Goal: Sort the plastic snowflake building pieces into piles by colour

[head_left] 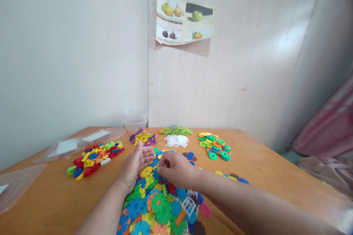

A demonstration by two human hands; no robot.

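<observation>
A big mixed pile of flower-shaped plastic discs (162, 205) lies in front of me. Among the discs are white lattice window pieces (189, 205) and an orange strip (180, 217). At the pile's upper left edge, my left hand (135, 167) is open, its fingers stretched out and the palm turned towards the discs. Over the middle of the pile is my right hand (176, 169), fingers curled down and pressed together. Whatever those fingertips hold, if anything, is hidden behind the hand. A blue disc (156, 173) shows just beside them.
Toy bricks (95, 158) are heaped on the left. Further back lie purple and yellow pieces (142, 137), green pieces (176, 130), white pieces (176, 140) and notched discs (215, 145). Clear bowls (135, 121) stand by the wall; clear lids (82, 139) lie leftward.
</observation>
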